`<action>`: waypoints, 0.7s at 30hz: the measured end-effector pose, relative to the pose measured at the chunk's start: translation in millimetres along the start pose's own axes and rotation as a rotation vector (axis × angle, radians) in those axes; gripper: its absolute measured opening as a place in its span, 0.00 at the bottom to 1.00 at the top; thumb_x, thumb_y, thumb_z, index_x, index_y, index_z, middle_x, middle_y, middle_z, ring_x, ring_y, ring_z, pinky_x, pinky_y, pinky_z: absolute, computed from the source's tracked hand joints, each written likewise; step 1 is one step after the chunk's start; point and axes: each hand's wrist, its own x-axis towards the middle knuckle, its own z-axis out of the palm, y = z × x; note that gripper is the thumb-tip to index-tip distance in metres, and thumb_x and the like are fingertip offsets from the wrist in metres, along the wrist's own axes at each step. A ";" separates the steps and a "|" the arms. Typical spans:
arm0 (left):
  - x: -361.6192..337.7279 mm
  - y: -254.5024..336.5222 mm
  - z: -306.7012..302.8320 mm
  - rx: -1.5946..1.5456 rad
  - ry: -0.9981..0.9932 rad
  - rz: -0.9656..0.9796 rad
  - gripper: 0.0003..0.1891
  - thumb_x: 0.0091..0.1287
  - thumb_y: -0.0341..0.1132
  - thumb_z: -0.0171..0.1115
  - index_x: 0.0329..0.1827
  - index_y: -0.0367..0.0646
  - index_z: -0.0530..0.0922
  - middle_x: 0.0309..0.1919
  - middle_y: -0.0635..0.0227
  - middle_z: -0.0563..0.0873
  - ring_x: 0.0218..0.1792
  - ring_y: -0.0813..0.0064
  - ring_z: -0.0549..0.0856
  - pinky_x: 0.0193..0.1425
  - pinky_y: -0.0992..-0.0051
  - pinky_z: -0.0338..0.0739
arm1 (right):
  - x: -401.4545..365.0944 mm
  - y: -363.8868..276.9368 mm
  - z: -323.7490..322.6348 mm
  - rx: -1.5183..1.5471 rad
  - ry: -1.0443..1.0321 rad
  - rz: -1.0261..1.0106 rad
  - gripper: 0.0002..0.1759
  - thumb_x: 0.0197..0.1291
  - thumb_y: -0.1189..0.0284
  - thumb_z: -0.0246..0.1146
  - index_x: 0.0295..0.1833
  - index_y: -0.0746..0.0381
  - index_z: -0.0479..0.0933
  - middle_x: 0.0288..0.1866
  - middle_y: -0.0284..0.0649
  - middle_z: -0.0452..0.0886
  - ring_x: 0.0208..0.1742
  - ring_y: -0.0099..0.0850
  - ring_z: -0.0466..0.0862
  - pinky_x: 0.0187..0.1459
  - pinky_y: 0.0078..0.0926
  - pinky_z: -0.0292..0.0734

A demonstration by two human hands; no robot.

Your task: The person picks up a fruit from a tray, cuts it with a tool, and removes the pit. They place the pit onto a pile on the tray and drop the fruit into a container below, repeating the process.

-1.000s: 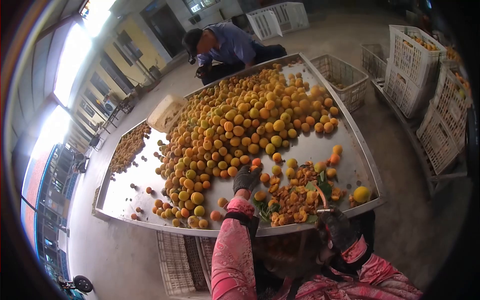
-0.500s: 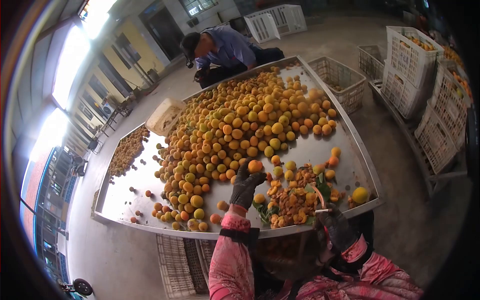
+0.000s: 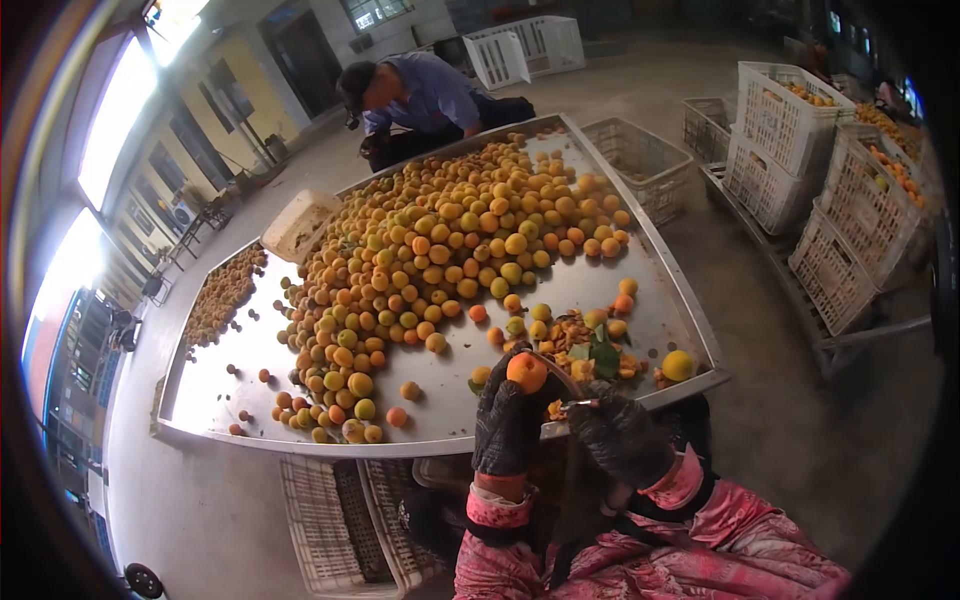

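Observation:
My left hand, in a dark glove, grips an orange apricot above the near edge of the metal-topped table. Beside it, my gloved right hand is closed on a small curved copper-coloured tool with a bright metal crosspiece. The tool's curved end comes close to the apricot's right side. Just beyond both hands lies a heap of split apricot pieces, with green leaves among them. A big pile of whole apricots covers the table's middle.
Across the table a person in a blue shirt bends forward. A pale plastic tub and a bank of small brown pits are on the left. Stacked crates stand on a cart at right; more crates sit below the near edge.
My left hand has come back from the pile with an apricot, next to my right hand. The tool has turned toward the fruit. The whole view has shifted a little.

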 end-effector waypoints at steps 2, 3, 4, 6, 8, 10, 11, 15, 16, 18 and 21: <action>-4.6 -4.5 -4.8 0.001 0.004 -0.044 0.17 0.55 0.30 0.66 0.47 0.37 0.74 0.35 0.63 0.82 0.38 0.69 0.82 0.42 0.72 0.76 | -2.5 6.7 -2.9 -0.741 0.128 -0.606 0.13 0.57 0.78 0.61 0.50 0.64 0.77 0.44 0.47 0.77 0.39 0.36 0.81 0.39 0.31 0.78; -6.7 -6.8 -4.1 -0.007 0.004 -0.047 0.17 0.55 0.30 0.66 0.47 0.37 0.74 0.35 0.63 0.82 0.38 0.69 0.82 0.42 0.72 0.76 | -3.7 4.2 -3.4 -0.747 0.122 -0.604 0.13 0.57 0.78 0.61 0.50 0.64 0.77 0.44 0.47 0.77 0.39 0.36 0.81 0.39 0.31 0.78; -8.6 -8.8 -3.4 -0.009 0.005 -0.012 0.17 0.55 0.30 0.66 0.47 0.37 0.74 0.35 0.63 0.81 0.38 0.70 0.82 0.42 0.72 0.76 | -3.7 -0.4 -2.4 -0.577 0.079 -0.519 0.15 0.55 0.79 0.62 0.51 0.63 0.77 0.45 0.48 0.76 0.40 0.37 0.81 0.40 0.33 0.78; -12.0 -11.1 -5.1 -0.013 0.007 0.023 0.17 0.55 0.30 0.66 0.47 0.38 0.74 0.35 0.63 0.81 0.38 0.72 0.82 0.41 0.73 0.76 | -6.9 -1.8 -1.4 -0.409 0.035 -0.431 0.18 0.53 0.80 0.63 0.51 0.62 0.77 0.46 0.49 0.76 0.41 0.39 0.81 0.40 0.34 0.79; -14.2 -12.5 -11.0 -0.105 -0.064 -0.066 0.18 0.59 0.35 0.65 0.49 0.39 0.74 0.39 0.63 0.81 0.40 0.73 0.81 0.42 0.73 0.76 | -13.1 3.1 1.3 -0.326 0.017 -0.223 0.19 0.50 0.80 0.64 0.51 0.62 0.78 0.47 0.50 0.76 0.44 0.42 0.80 0.42 0.36 0.79; -18.3 -16.0 -8.6 -0.098 -0.031 -0.067 0.19 0.60 0.38 0.64 0.51 0.39 0.73 0.42 0.64 0.80 0.41 0.73 0.81 0.44 0.73 0.76 | -13.9 4.1 0.9 -0.520 0.061 -0.399 0.19 0.50 0.79 0.64 0.51 0.61 0.78 0.47 0.50 0.76 0.45 0.42 0.80 0.43 0.36 0.79; -20.1 -17.5 -6.5 -0.089 -0.003 -0.064 0.21 0.61 0.41 0.63 0.53 0.39 0.72 0.44 0.64 0.79 0.43 0.72 0.80 0.46 0.74 0.75 | -14.3 4.1 0.9 -0.713 0.108 -0.581 0.18 0.50 0.79 0.64 0.51 0.61 0.78 0.48 0.50 0.76 0.46 0.43 0.80 0.44 0.36 0.78; -27.7 -17.2 2.0 -0.266 0.011 -0.089 0.27 0.60 0.37 0.65 0.60 0.38 0.67 0.51 0.60 0.77 0.51 0.65 0.78 0.57 0.69 0.75 | -20.9 -7.4 3.3 -0.232 0.029 -0.064 0.19 0.51 0.79 0.64 0.51 0.61 0.78 0.48 0.50 0.76 0.47 0.43 0.80 0.45 0.37 0.78; -28.3 -19.4 0.2 -0.256 -0.027 -0.054 0.27 0.59 0.36 0.65 0.61 0.38 0.67 0.51 0.61 0.77 0.52 0.66 0.78 0.57 0.69 0.74 | -22.9 -7.0 4.2 -0.270 0.037 -0.072 0.19 0.51 0.79 0.64 0.51 0.61 0.78 0.48 0.51 0.76 0.47 0.43 0.80 0.45 0.38 0.77; -30.4 -21.1 2.4 -0.247 -0.065 -0.021 0.28 0.59 0.36 0.66 0.61 0.38 0.67 0.51 0.62 0.77 0.52 0.67 0.78 0.58 0.69 0.73 | -25.6 -5.9 4.6 -0.309 0.045 -0.077 0.19 0.50 0.79 0.64 0.52 0.61 0.78 0.49 0.51 0.76 0.47 0.44 0.79 0.46 0.38 0.77; -34.5 -18.1 13.6 -0.110 -0.005 0.019 0.27 0.60 0.45 0.64 0.56 0.38 0.70 0.46 0.67 0.78 0.47 0.73 0.78 0.52 0.72 0.73 | -25.8 -6.8 4.9 -0.408 0.006 -0.118 0.19 0.51 0.79 0.63 0.52 0.62 0.77 0.49 0.52 0.76 0.48 0.44 0.79 0.46 0.39 0.77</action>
